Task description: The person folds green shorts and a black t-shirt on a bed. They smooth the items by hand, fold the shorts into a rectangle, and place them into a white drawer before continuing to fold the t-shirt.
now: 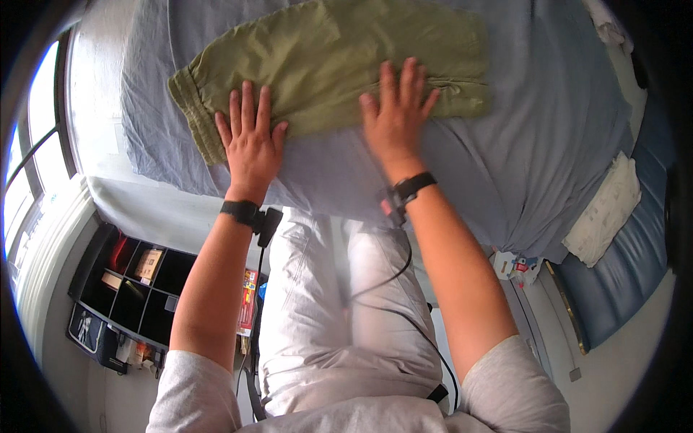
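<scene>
A folded pair of olive-green trousers or shorts (325,65) lies flat across a bed with a grey-blue sheet (541,135). Its gathered elastic waistband (197,119) is at the left, and a crease runs along the near right part. My left hand (252,140) rests palm down near the waistband, fingers spread on the cloth. Toward the other end, my right hand (398,116) also lies palm down with its fingers apart, slightly blurred. Neither hand grips anything. Each wrist wears a black strap with a small device and a cable.
At the left stands a black compartment shelf (151,287) holding small boxes, beneath a window (46,119). On the right are a blue padded headboard (612,297) and a pale patterned pillow (603,211). A black cable (417,325) hangs across my legs.
</scene>
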`<state>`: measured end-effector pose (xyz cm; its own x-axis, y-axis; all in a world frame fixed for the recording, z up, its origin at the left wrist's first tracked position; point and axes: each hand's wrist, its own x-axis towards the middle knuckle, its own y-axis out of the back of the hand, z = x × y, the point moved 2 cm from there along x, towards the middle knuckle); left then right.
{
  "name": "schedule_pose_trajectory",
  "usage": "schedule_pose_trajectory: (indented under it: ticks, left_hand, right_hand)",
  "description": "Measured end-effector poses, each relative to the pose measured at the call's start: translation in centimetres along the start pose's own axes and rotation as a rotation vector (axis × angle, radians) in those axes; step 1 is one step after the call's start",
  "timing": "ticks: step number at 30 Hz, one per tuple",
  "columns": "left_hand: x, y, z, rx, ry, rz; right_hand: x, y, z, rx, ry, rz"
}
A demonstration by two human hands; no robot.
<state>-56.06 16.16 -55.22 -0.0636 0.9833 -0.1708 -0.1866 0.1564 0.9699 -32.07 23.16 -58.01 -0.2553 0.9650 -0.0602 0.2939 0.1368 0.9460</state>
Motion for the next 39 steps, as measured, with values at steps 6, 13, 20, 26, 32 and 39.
schedule_pose_trajectory:
  ticks: [6, 13, 20, 26, 32, 39]
  left_hand:
    - [0.6, -2.0, -0.7, -0.025, -0.012, 0.015]
    - [-0.5, 4.5, -3.6, -0.344, -0.026, 0.286]
    - [-3.7, 2.8, -12.1, -1.109, 0.6, 0.226]
    - [-1.2, 2.0, -12.8, -1.197, 0.557, -0.001]
    - [-0.3, 2.7, -12.6, -0.839, 0.517, -0.062]
    - [-1.4, 2.8, -11.0, -0.722, 0.591, 0.046]
  right_hand:
    - [2.3, 1.2, 8.0, -0.203, -0.132, 0.193]
    - [3.9, 5.3, 7.9, -0.193, -0.06, 0.263]
    - [-0.2, 2.5, -11.0, 0.321, 0.207, 0.131]
    - [-4.2, -0.1, -17.0, 0.611, 0.053, 0.092]
    - [-3.1, -1.9, -14.7, 0.543, -0.102, 0.099]
    - [-2.0, -3.2, -14.2, 0.634, -0.245, 0.027]
